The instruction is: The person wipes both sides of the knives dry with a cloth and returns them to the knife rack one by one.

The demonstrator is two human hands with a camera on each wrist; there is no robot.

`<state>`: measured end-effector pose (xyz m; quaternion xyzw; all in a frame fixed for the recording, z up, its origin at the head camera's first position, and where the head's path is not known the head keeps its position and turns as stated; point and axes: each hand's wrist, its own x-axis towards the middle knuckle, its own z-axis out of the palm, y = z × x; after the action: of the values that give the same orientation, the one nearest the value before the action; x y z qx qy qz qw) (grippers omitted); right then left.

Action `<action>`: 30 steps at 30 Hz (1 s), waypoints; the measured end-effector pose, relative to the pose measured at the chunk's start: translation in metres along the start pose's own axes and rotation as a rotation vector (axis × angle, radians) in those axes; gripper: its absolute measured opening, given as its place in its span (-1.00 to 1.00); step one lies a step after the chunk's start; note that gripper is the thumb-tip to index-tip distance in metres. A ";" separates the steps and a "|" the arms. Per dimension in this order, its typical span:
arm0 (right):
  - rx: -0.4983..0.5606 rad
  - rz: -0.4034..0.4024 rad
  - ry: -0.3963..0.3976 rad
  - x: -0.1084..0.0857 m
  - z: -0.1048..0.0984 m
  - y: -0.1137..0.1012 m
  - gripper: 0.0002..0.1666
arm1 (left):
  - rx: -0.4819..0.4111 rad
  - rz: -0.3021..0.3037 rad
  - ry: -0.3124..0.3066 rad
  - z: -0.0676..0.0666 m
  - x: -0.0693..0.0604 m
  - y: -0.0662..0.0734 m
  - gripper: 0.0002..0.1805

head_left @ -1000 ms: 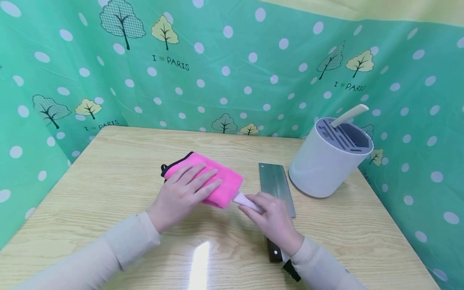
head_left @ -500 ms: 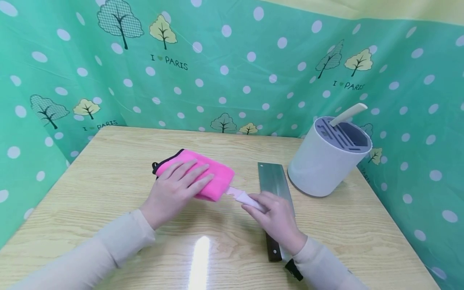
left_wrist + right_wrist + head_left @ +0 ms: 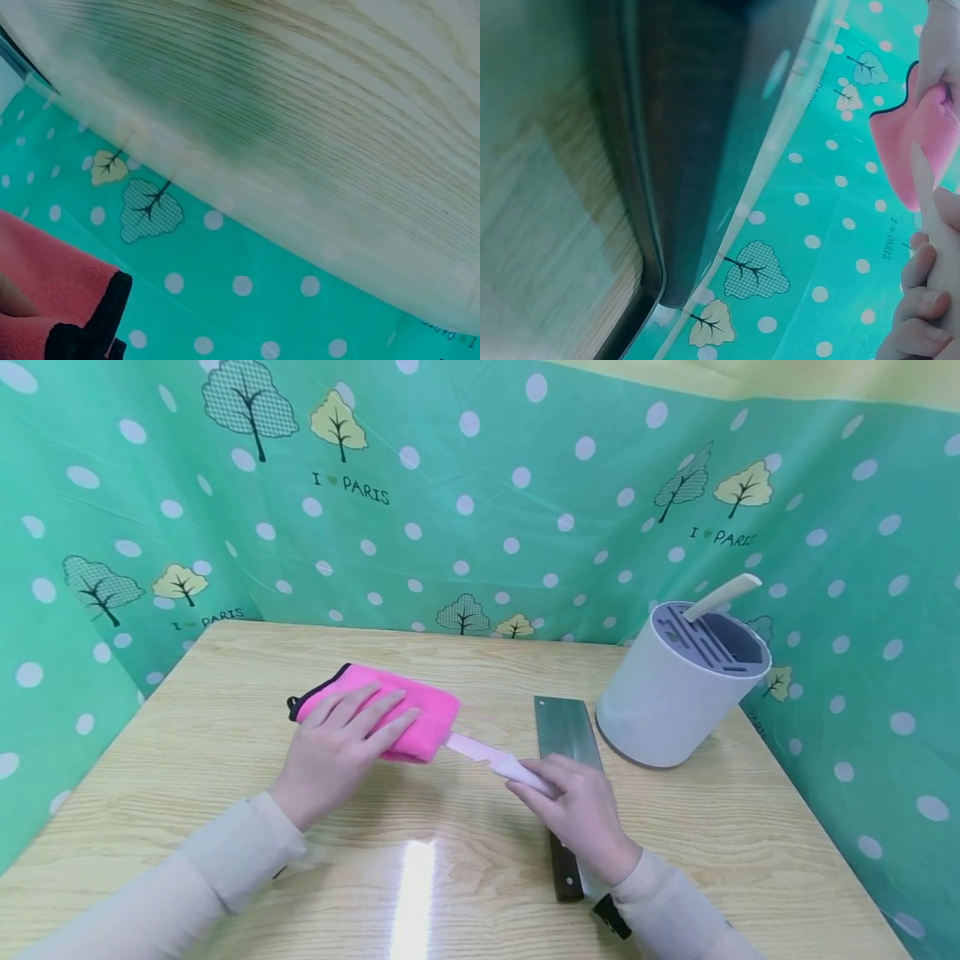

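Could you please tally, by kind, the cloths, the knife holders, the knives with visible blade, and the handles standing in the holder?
Cloths: 1 (pink cloth)
Holders: 1 (white holder)
Visible blades: 2 (cleaver; pale knife in the right grip)
Standing handles: 1 (white handle, blade hidden)
Total: 5

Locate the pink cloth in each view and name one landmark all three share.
Head: pink cloth left of centre, partly covered by the left hand.
Left wrist: pink cloth in the bottom-left corner, cut off by the frame.
Right wrist: pink cloth at upper right.
Shared landmark: green dotted curtain.
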<state>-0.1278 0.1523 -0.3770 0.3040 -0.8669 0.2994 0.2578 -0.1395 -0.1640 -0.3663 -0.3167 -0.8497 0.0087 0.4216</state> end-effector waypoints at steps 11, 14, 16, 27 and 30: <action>-0.031 0.010 -0.036 0.003 0.002 -0.002 -0.70 | 0.044 0.014 0.073 -0.001 0.002 0.006 -0.58; -0.049 0.014 -0.046 0.004 0.003 -0.003 -0.69 | 0.038 0.019 0.077 0.000 0.002 0.009 -0.58; -0.060 0.013 -0.051 0.004 0.004 -0.004 -0.68 | 0.031 0.020 0.076 0.001 0.002 0.011 -0.58; -0.052 0.031 -0.094 0.005 0.006 -0.008 -0.66 | 0.018 0.042 0.089 0.004 0.004 0.022 -0.61; -0.043 0.028 -0.102 0.005 0.007 -0.008 -0.66 | 0.012 0.046 0.094 0.005 0.004 0.025 -0.62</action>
<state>-0.1275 0.1403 -0.3753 0.3013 -0.8892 0.2685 0.2155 -0.1317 -0.1403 -0.3735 -0.3337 -0.8214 0.0084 0.4624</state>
